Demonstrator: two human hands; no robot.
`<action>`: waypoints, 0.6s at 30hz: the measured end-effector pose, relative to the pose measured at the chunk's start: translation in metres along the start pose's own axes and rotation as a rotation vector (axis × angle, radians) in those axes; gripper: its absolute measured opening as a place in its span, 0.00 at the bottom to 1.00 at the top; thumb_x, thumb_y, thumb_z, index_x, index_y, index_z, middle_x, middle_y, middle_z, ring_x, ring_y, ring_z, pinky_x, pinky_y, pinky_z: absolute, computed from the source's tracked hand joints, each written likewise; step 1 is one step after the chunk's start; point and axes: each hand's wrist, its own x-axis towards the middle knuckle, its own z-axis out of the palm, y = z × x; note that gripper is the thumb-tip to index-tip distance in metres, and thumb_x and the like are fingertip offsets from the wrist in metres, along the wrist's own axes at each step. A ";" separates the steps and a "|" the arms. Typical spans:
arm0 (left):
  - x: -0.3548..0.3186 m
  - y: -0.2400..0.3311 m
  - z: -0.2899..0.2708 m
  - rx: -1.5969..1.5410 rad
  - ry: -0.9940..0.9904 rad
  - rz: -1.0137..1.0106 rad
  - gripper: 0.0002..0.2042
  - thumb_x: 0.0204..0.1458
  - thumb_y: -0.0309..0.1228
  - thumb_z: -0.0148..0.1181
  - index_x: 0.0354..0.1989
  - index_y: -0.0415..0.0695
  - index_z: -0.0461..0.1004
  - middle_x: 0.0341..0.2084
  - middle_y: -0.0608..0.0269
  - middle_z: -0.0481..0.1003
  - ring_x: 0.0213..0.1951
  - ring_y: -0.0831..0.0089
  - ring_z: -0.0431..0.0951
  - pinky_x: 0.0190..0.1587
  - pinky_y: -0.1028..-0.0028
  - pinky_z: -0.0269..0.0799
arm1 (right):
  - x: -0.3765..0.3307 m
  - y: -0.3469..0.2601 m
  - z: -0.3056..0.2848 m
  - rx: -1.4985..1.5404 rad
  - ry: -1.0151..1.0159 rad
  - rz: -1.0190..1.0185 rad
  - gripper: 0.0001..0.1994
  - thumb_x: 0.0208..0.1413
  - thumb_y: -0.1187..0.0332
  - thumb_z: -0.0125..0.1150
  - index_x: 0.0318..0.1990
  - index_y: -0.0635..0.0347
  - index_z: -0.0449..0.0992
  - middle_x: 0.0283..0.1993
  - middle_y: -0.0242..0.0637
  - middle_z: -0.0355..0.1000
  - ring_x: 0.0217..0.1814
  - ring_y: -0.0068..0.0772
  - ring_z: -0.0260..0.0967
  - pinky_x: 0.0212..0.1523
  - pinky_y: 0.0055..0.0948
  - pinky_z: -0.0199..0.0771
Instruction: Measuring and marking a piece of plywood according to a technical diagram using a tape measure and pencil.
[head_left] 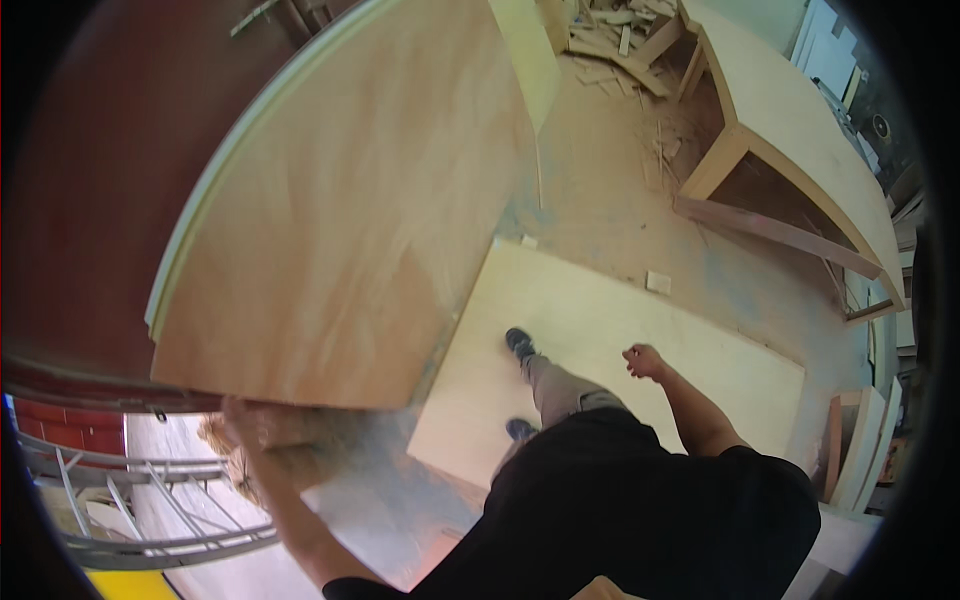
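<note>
Raised panel: a large pale-brown plywood sheet with a curved, light-edged rim (340, 210) fills the upper left and centre of the frame, tilted and held up off the floor.
Floor: dusty concrete floor (620, 200) strewn with sawdust and wood offcuts toward the top centre.
Flat panel: a pale rectangular plywood board (640, 340) lies flat on the floor at centre right; the person's two dark shoes stand on its left part.
Table: a light wooden table with an open frame underneath (800, 130) stands at the upper right, well apart from the raised sheet.
Railing: grey metal railing (130, 500) at the lower left, below the sheet's bottom edge.
Left hand (262, 425): at the lower left, pressed up against the bottom edge of the raised sheet, fingers wrapped on it, gripping it.
Right hand (643, 361): at centre right, above the flat board, curled into a loose fist and holding nothing, clear of the sheet.
</note>
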 end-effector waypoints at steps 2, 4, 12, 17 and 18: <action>0.093 0.017 -0.036 -0.079 -0.109 -0.394 0.30 0.59 0.42 0.54 0.66 0.38 0.59 0.61 0.33 0.62 0.60 0.41 0.65 0.63 0.53 0.60 | 0.019 -0.003 -0.009 -0.011 -0.002 0.073 0.18 0.61 0.56 0.54 0.42 0.66 0.74 0.29 0.41 0.75 0.26 0.31 0.73 0.26 0.31 0.75; 0.151 0.029 -0.065 0.131 0.013 -0.369 0.33 0.59 0.43 0.54 0.68 0.38 0.55 0.61 0.32 0.61 0.63 0.38 0.61 0.65 0.51 0.57 | 0.050 0.005 -0.006 0.004 -0.009 0.134 0.18 0.61 0.56 0.54 0.41 0.66 0.74 0.31 0.41 0.75 0.27 0.33 0.74 0.26 0.34 0.76; 0.208 0.012 -0.073 0.384 -0.187 -0.546 0.36 0.54 0.37 0.59 0.69 0.37 0.52 0.63 0.37 0.59 0.65 0.41 0.59 0.67 0.51 0.55 | 0.128 -0.041 -0.011 0.028 -0.120 0.240 0.17 0.59 0.60 0.52 0.41 0.70 0.74 0.34 0.47 0.77 0.28 0.38 0.77 0.29 0.36 0.80; 0.212 0.023 -0.076 0.485 -0.153 -0.568 0.34 0.55 0.42 0.60 0.69 0.44 0.56 0.60 0.40 0.64 0.60 0.40 0.64 0.62 0.49 0.60 | 0.180 -0.089 -0.055 0.043 -0.031 0.110 0.18 0.61 0.57 0.53 0.42 0.66 0.74 0.33 0.44 0.76 0.27 0.35 0.74 0.25 0.35 0.76; 0.220 0.034 -0.075 0.558 -0.182 -0.594 0.34 0.55 0.44 0.59 0.68 0.45 0.57 0.58 0.40 0.66 0.58 0.39 0.66 0.61 0.48 0.61 | 0.188 -0.101 -0.064 0.077 0.013 0.112 0.17 0.61 0.57 0.53 0.42 0.66 0.74 0.33 0.44 0.76 0.26 0.34 0.74 0.25 0.35 0.76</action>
